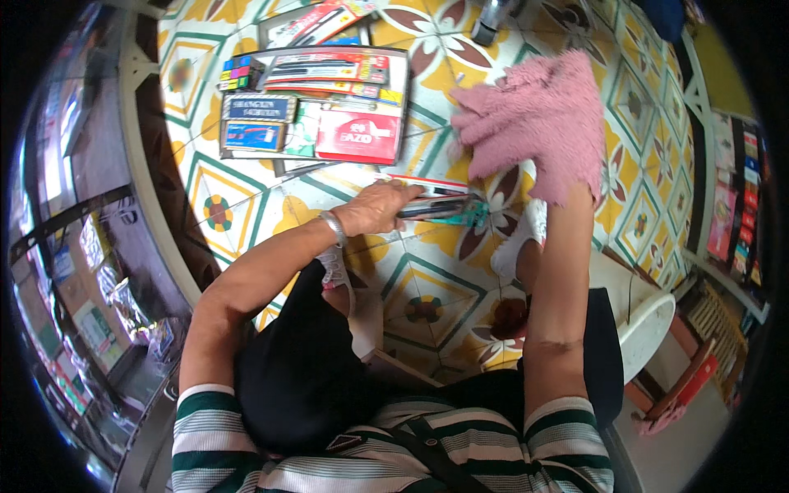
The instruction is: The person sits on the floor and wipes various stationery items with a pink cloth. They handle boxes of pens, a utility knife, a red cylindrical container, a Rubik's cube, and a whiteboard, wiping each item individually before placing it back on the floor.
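My left hand [377, 206] is closed around the near end of some flat packaged items [434, 207], dark with teal and red parts and blurred at the far end. They are held low over the patterned tile floor. A fluffy pink cloth [533, 114] covers my right hand [572, 196], so its fingers are hidden and little more than the wrist shows. The cloth spreads out to the right of a shallow tray [404, 101]. Small goods lie in that tray: a red-and-white box [355, 135], two blue boxes [259, 108], a colourful cube puzzle [241, 73] and long blister packs [330, 66].
More packs [323, 23] lie beyond the tray. A glass display cabinet [68, 246] stands along the left. At right are a white plastic stool [656, 323] and a shelf rack of packaged goods [736, 191]. My feet, in white shoes [336, 271], flank the floor tiles [425, 302].
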Available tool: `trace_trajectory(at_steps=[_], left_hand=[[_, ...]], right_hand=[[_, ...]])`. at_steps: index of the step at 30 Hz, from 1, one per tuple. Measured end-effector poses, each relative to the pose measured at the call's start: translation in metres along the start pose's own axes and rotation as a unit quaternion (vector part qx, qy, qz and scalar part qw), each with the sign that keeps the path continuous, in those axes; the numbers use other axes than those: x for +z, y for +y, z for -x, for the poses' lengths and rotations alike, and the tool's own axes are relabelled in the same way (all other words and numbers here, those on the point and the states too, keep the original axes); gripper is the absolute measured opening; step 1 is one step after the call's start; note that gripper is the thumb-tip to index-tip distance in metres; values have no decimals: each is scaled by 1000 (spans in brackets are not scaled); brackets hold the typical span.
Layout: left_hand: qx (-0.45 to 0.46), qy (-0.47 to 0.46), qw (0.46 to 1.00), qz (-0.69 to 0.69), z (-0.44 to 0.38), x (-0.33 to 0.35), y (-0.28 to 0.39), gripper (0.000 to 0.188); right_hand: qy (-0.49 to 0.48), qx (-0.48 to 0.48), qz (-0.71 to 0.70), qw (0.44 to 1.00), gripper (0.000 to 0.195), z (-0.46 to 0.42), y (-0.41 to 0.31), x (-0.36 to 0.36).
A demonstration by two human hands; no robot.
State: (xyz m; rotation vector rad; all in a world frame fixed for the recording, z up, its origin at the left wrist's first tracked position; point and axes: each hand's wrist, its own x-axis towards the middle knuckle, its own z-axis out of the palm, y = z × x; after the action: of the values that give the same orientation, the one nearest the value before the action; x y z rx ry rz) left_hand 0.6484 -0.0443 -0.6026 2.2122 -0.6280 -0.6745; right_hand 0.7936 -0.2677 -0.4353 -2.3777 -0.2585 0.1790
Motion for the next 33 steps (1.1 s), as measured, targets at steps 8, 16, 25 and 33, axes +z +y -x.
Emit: trace_trajectory(at_steps=[8, 16, 25, 33], left_hand=[[-123, 363, 924, 8, 25, -74, -17, 22], [-375, 371, 599, 602, -14, -137, -93, 28], [-310, 475, 563, 601, -18, -138, -103, 7], [-75, 385, 582, 712, 50, -127, -25, 22]], right_hand=[[-15, 34, -181, 983, 39, 4, -24, -7], [-135, 79, -325, 933, 38, 4, -58, 27], [-214, 122, -404, 881, 38, -3, -87, 33], [-78, -106, 161, 978, 35, 27, -22, 73]])
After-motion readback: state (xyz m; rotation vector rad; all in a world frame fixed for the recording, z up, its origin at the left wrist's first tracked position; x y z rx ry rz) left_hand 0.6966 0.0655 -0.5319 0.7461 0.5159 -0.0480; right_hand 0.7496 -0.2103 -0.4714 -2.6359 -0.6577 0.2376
